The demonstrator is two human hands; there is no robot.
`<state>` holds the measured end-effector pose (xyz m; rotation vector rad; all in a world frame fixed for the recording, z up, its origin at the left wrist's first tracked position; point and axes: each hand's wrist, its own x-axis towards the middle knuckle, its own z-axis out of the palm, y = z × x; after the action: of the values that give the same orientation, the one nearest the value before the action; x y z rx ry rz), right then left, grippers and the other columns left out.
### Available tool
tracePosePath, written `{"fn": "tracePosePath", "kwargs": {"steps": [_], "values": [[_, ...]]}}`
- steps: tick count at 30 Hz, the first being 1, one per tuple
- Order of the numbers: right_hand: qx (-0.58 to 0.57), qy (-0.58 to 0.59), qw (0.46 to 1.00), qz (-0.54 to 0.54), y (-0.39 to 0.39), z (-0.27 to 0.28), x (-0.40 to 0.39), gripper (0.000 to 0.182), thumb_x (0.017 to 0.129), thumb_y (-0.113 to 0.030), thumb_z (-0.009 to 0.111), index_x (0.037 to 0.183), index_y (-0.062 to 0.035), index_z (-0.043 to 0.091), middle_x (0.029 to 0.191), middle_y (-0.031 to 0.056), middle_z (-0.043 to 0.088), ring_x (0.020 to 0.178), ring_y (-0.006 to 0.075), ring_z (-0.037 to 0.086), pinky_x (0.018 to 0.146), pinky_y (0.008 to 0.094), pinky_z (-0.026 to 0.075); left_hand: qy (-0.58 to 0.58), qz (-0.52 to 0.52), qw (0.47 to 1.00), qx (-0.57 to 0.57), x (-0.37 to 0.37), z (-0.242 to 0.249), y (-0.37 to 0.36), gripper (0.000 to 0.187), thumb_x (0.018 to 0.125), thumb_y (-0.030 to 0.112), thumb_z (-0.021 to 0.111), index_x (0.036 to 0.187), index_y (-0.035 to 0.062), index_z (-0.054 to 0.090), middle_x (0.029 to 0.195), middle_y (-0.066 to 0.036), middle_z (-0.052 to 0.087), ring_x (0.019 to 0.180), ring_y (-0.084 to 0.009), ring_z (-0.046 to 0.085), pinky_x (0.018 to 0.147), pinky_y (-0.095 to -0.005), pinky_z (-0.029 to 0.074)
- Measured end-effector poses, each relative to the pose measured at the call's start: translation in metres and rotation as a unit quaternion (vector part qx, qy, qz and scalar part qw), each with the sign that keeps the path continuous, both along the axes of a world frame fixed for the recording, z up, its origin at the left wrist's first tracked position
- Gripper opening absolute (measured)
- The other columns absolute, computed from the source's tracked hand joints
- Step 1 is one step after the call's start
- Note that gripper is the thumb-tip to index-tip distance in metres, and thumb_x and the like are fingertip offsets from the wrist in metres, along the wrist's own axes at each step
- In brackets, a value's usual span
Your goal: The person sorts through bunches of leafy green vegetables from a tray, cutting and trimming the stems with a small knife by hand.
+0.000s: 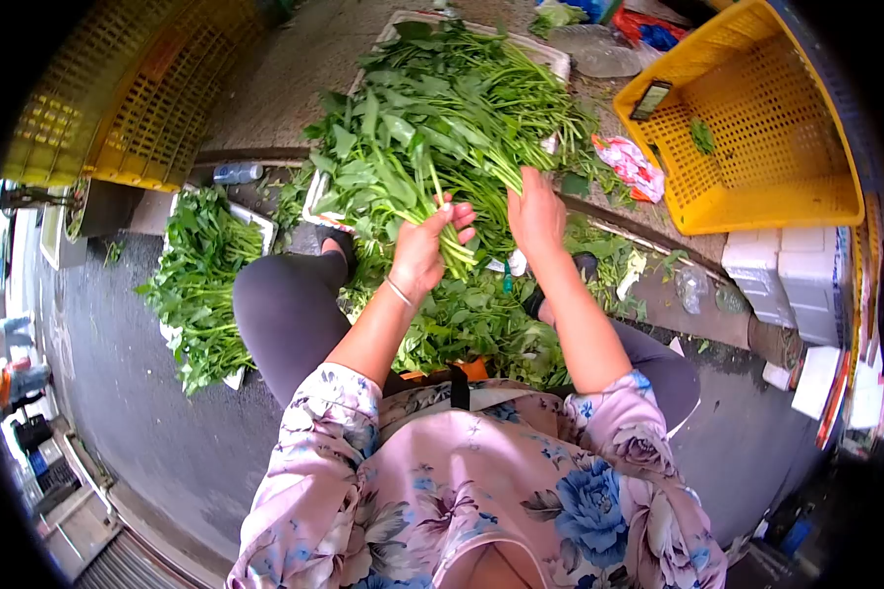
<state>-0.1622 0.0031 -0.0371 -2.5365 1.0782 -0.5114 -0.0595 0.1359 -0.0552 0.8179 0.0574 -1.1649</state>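
Note:
A big heap of long-stemmed leafy greens (403, 128), which look like water spinach, lies on a white tray (316, 196) in front of me. My left hand (428, 245) is closed around a small bunch of stems (456, 253), the cut ends pointing down and to the right, with some fingertips raised. At the heap's near right side, my right hand (537, 211) is closed on pale stems (504, 175); its fingertips are mostly hidden. Below both hands, between my legs, loose leaves and trimmings (481, 319) are piled.
A second tray of greens (206, 285) lies on the ground to the left. Yellow crates stand at upper left (157, 108) and right (737, 191). White foam boxes (786, 275), a pink plastic bag (631, 167) and a plastic bottle (238, 174) are around. A raised edge runs across.

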Motion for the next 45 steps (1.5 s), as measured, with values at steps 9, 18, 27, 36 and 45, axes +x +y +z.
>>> {"fn": "tracePosePath", "kwargs": {"steps": [9,18,27,36,45], "values": [[-0.072,-0.219,0.967,0.108,0.061,-0.004,-0.013,0.043,0.067,0.004,0.056,0.108,-0.0001,0.043,0.104,0.0173,0.049,0.091,0.034,0.052,0.076,0.0383,0.044,0.016,-0.033,0.999,-0.032,-0.007,0.002,-0.002,0.02,0.089,0.018,0.046,0.101,0.0025,0.051,0.099,-0.011,0.059,0.09,-0.0204,0.058,0.065,-0.0293,0.05],[0.059,-0.147,0.972,0.175,0.078,0.02,-0.038,0.064,0.059,-0.003,0.052,0.121,-0.0027,0.037,0.118,0.0149,0.043,0.107,0.0329,0.043,0.089,0.0443,0.035,0.039,-0.054,0.997,-0.049,0.003,-0.002,0.004,0.025,0.081,0.017,0.058,0.1,0.0011,0.054,0.091,-0.011,0.062,0.08,-0.0211,0.061,0.075,-0.0344,0.051],[0.256,-0.076,0.964,0.017,0.052,0.014,0.004,0.104,0.051,-0.057,0.074,0.123,0.0084,0.037,0.121,0.0224,0.042,0.107,0.0306,0.046,0.089,0.0363,0.039,-0.01,-0.026,1.0,0.0,-0.001,-0.015,0.006,0.011,0.08,0.012,0.058,0.089,0.0047,0.059,0.085,-0.002,0.059,0.073,-0.0128,0.054,0.069,-0.0246,0.044],[0.344,-0.283,0.895,0.012,0.064,-0.01,0.011,0.053,0.071,-0.019,0.072,0.113,0.0063,0.051,0.097,0.0079,0.054,0.082,0.0112,0.051,0.07,0.023,0.043,0.078,-0.062,0.994,-0.04,-0.001,-0.019,0.009,0.022,0.083,0.015,0.052,0.1,0.0035,0.055,0.094,-0.007,0.059,0.085,-0.02,0.058,0.081,-0.0362,0.046],[0.226,-0.302,0.926,-0.008,0.082,0.005,0.009,0.018,0.074,-0.005,0.064,0.091,0.0001,0.062,0.085,0.0039,0.054,0.067,0.0077,0.05,0.059,0.0206,0.042,0.083,-0.024,0.995,-0.046,-0.003,-0.016,0.004,0.023,0.083,0.021,0.057,0.097,0.0033,0.057,0.093,-0.008,0.059,0.085,-0.0187,0.057,0.082,-0.0337,0.046]]}}
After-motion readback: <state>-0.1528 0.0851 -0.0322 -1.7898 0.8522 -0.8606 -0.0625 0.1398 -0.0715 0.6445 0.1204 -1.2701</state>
